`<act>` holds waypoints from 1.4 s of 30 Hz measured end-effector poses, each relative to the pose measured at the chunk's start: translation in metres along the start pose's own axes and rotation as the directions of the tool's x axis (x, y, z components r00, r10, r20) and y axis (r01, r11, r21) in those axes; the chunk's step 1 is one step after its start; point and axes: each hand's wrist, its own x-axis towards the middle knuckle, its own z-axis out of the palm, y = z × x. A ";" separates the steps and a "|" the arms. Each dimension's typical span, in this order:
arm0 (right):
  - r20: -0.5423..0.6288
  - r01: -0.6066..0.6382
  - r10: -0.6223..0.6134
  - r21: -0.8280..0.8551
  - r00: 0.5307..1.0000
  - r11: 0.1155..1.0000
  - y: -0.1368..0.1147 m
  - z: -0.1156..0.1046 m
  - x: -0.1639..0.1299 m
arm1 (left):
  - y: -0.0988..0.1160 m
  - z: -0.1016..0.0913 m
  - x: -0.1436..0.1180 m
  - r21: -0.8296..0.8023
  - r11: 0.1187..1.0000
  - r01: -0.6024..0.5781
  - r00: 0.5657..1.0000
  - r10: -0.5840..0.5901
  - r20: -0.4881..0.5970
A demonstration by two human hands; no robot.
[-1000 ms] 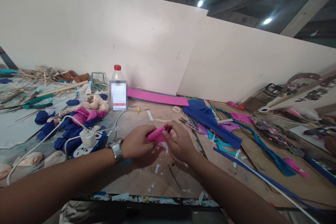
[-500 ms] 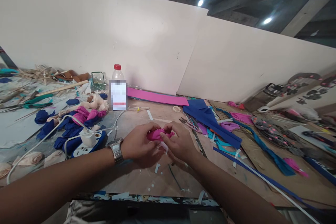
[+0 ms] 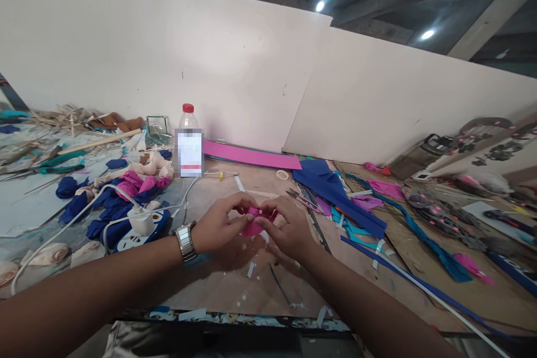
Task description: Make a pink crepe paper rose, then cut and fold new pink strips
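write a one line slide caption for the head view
Left hand and right hand pinch a pink piece over a cluttered table, with a bottle and a power strip off to the left.

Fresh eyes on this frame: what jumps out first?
The bright pink piece, held by the left hand and right hand just below centre. Behind it, a long pink strip lies along the pale panel's foot, right of the red-capped bottle.

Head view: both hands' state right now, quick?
Left hand: closed, holding the pink piece.
Right hand: closed, holding the same pink piece from its other side.
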 end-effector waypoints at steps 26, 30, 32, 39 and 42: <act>-0.019 0.024 -0.024 -0.001 1.000 1.000 -0.001 0.000 0.002 | 0.002 -0.003 -0.001 -0.056 0.998 0.002 1.000 0.000 0.030; -0.024 0.007 -0.007 0.012 1.000 1.000 0.000 0.001 0.001 | 0.000 -0.001 0.000 -0.095 0.995 0.023 0.999 -0.020 0.039; -0.018 0.006 -0.005 0.019 1.000 1.000 0.001 0.001 0.000 | -0.001 0.000 -0.001 -0.135 0.990 0.036 0.999 -0.033 0.027; 0.002 0.021 -0.021 0.007 1.000 1.000 0.000 0.000 0.000 | -0.003 0.001 -0.001 -0.192 0.981 0.040 0.999 -0.035 0.026; 0.006 0.026 -0.026 0.011 1.000 1.000 -0.001 -0.001 0.001 | -0.005 0.000 -0.002 -0.126 0.992 0.026 0.999 -0.021 0.035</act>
